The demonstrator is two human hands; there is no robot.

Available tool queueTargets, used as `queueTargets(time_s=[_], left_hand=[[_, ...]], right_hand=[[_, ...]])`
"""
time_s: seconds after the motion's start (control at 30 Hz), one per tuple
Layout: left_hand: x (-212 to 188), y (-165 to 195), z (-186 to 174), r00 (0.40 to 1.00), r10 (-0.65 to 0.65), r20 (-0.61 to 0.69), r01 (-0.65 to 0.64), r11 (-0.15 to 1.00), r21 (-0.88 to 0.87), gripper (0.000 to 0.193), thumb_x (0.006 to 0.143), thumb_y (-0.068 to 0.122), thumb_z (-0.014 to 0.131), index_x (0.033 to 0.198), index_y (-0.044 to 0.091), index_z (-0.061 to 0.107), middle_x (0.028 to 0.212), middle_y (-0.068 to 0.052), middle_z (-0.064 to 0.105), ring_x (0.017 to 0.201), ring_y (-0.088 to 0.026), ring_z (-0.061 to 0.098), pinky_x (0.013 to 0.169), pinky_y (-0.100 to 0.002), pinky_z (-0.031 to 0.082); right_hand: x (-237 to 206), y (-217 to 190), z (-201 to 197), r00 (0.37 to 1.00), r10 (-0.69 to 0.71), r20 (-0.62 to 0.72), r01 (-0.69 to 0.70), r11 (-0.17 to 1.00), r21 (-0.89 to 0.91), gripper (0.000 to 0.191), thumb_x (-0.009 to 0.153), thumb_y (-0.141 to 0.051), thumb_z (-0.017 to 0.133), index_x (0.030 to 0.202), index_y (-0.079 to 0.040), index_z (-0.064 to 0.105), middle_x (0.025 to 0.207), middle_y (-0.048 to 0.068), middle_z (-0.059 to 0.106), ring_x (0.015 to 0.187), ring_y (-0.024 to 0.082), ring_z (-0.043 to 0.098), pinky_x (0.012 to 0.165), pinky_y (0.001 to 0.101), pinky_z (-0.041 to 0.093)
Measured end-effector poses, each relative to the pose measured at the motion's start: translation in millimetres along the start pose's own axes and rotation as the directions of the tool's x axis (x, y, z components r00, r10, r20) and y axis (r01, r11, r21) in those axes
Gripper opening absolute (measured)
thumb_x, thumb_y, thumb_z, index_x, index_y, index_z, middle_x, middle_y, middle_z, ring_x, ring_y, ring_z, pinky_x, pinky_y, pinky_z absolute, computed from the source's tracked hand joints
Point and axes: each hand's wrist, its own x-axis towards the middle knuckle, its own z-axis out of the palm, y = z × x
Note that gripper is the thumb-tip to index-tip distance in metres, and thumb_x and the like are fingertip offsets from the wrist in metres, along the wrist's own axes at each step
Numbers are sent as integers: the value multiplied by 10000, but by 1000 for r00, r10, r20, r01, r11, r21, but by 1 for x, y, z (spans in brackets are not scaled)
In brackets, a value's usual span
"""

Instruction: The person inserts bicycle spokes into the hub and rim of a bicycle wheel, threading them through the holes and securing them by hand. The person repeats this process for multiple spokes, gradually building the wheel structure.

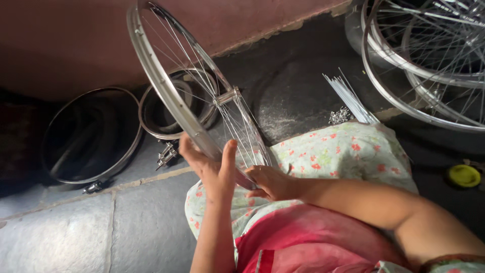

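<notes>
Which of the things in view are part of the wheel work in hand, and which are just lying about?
In hand: spoked wheel, gripped by left hand and right hand; loose spokes nearby.

Lying about: finished wheels, bare rims, yellow lid.

— What's in the hands?
— A spoked bicycle wheel (189,96), standing on edge and tilted, its lower rim resting at the lap. The left hand (212,169) grips the rim from the outside, thumb up; the right hand (270,183) is closed at the rim's lower edge among the spokes.
— And around it?
— The lap is covered by a floral cloth (338,151). A bundle of loose spokes (348,98) lies on the floor just beyond the knee. More wheels (424,60) are stacked at upper right, two dark hoops (91,136) rest by the wall on the left, and a yellow lid (464,175) sits far right.
</notes>
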Motion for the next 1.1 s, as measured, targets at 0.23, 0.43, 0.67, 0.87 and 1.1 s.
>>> queueTargets(time_s=[0.23,0.43,0.67,0.87,1.1], left_hand=[[-3,1,-13,991,-123,-45,119,990,-79,885,866,128,839,1562,25,303,1417,-154,453,1323,-263,447,1134,-386,376],[6,0,-16,997,-68,-40,70,995,64,861,874,38,789,1582,21,299,1471,-181,481,1350,-276,486,1145,-393,390],[-10,2,-27,979,-69,194,123,951,-283,767,808,-156,514,1524,41,320,1650,-235,384,1589,-376,364,1327,-516,287],[-22,3,-31,976,-83,203,145,939,-312,890,715,-184,459,1545,20,209,1594,-256,384,1577,-362,331,1250,-546,286],[-19,-2,-32,949,-234,211,296,894,-337,749,702,-177,492,1428,-58,352,1551,-303,434,1559,-374,359,1218,-557,338]], right_hand=[[5,26,19,963,-255,82,260,964,-61,518,1005,-290,715,1345,-15,438,1255,189,584,1163,367,618,1011,466,504],[6,51,-4,891,-398,220,450,841,-301,428,1014,-221,675,1357,-90,457,1462,106,570,1401,282,544,1146,454,439],[-1,80,-47,865,-418,278,500,767,-402,255,972,-145,601,1224,-115,631,1273,82,676,1197,259,648,1002,407,543],[-64,183,-171,656,652,-380,-741,464,-484,282,999,-247,520,1069,-63,722,1100,219,705,987,440,650,826,582,522],[-145,260,-237,-299,870,-393,-815,-447,-369,354,902,-135,738,1245,-48,754,1366,184,673,1270,379,630,999,515,536]])
